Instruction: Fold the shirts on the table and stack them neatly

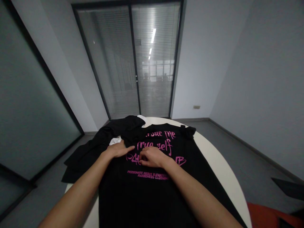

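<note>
A black T-shirt (142,196) with pink lettering lies spread over the table in front of me. On its left side, near the sleeve, my left hand (118,150) rests with the fingers stretched forward and the thumb out to the right. My right hand (153,157) is over the printed lettering, its fingers curled in, and no cloth shows between them. Part of the print is covered by this hand. At the far right of the shirt, one sleeve (188,131) is bunched up.
Another black garment (95,145) lies heaped along the table's left side, with a white piece (115,140) showing beside my left hand. The round white table (218,161) has its edge curving on the right. A red chair (266,215) stands at lower right. Glass doors (154,88) are beyond.
</note>
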The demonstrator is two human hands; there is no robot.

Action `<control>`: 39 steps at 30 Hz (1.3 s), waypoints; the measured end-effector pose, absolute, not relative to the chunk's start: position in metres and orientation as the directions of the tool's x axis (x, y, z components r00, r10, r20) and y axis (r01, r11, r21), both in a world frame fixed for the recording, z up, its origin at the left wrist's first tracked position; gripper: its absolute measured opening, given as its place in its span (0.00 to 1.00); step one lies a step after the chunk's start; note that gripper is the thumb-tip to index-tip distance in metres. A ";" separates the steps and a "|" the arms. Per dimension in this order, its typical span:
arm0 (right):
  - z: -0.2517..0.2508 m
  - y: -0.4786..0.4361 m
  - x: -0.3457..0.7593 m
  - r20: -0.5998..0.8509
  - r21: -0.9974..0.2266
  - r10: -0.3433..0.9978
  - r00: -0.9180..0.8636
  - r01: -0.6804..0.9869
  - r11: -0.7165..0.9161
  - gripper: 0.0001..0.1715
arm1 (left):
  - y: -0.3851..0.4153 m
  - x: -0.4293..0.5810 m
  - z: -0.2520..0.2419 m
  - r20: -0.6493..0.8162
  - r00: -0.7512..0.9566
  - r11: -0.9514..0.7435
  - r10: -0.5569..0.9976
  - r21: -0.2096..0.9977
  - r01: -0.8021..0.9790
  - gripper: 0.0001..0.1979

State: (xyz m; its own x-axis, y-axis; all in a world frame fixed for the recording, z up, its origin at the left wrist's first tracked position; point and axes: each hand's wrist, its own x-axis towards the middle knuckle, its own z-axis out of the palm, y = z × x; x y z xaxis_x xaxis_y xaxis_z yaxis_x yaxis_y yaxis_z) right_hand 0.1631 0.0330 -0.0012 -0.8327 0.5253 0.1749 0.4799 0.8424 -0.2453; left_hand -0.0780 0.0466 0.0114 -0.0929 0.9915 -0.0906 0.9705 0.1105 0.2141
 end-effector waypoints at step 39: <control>-0.043 -0.089 0.103 0.140 -0.198 -0.153 -0.978 -0.180 0.964 0.16 | 0.078 -0.065 -0.012 0.402 -0.219 0.219 0.889 0.045 0.975 0.44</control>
State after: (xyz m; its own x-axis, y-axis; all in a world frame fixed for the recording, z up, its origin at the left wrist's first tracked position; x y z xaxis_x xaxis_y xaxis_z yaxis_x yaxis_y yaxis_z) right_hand 0.1031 -0.0894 -0.0430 -0.9781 -0.1534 0.1403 -0.1795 0.9637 -0.1976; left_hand -0.0650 0.0776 -0.0122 -0.2186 0.8892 0.4018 0.9746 0.2194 0.0449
